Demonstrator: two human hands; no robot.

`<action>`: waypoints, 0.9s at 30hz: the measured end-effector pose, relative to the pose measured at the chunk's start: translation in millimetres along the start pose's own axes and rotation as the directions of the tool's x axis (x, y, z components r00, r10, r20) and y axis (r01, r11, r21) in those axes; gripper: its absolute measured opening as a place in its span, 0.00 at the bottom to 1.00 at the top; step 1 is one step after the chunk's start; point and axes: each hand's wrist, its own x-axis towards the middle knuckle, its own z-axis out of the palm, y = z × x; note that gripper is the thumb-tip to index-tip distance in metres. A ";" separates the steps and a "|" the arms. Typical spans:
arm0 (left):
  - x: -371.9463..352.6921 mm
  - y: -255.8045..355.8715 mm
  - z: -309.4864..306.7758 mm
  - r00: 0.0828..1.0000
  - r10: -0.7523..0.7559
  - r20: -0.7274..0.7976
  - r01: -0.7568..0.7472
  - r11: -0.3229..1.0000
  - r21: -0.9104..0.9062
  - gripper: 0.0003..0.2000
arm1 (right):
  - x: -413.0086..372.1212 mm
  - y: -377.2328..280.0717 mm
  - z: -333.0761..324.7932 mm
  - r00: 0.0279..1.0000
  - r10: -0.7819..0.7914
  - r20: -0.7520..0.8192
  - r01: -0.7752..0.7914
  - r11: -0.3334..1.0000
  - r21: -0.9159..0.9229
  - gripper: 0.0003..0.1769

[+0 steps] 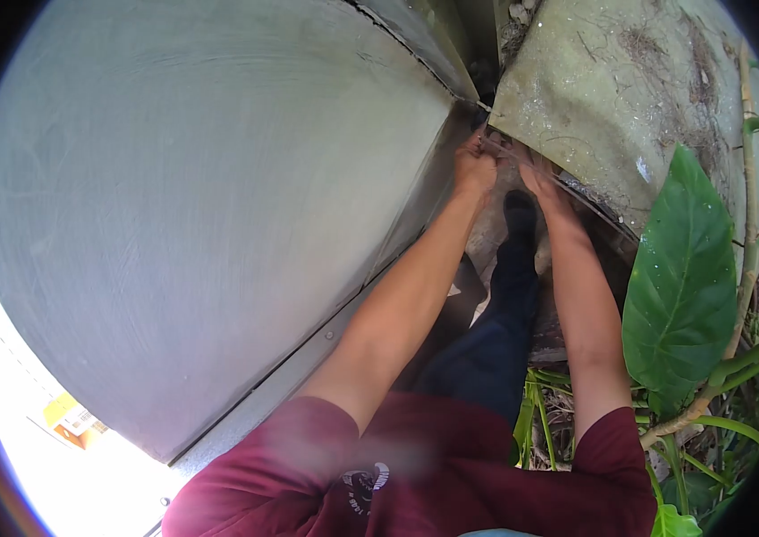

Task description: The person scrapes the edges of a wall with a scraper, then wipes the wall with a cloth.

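Observation:
Both arms reach forward into the narrow gap between a large grey metal panel (pixel 218 197) and a dirty, pale green sheet (pixel 612 98). My left hand (pixel 475 168) is closed at the panel's far right corner; what its fingers hold, if anything, is too small to make out. Close beside it, my right hand (pixel 536 172) is at the lower edge of the pale sheet, its fingers partly hidden by that edge. A thin brownish strip (pixel 589 199) runs along this edge and passes over the right hand toward the left one.
My leg in dark trousers (pixel 487 349) and a dark shoe (pixel 520 210) stand between the arms. On the right grow a large green leaf (pixel 679 277) and a thick stem (pixel 746 179). An orange and yellow label (pixel 75 421) shows in glare at lower left.

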 end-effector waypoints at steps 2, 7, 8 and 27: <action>-6.0 7.8 5.2 0.997 0.068 0.026 -0.067 0.997 -0.028 0.10 | -0.5 4.0 0.5 0.999 -0.008 -0.038 0.009 1.000 0.021 0.17; -3.9 1.7 3.2 0.997 0.080 -0.012 -0.080 0.997 -0.003 0.11 | -3.8 2.1 -5.8 0.981 -0.142 -0.130 0.113 0.971 -0.209 0.17; -1.4 -1.2 1.4 0.998 0.047 -0.035 -0.045 0.998 0.040 0.11 | -4.1 2.7 -4.5 0.982 -0.147 -0.117 0.121 0.971 -0.204 0.16; 8.1 -14.1 -1.7 0.996 -0.070 -0.053 0.075 0.993 0.096 0.21 | -14.3 1.3 8.5 0.927 0.194 0.323 -0.247 0.960 0.133 0.25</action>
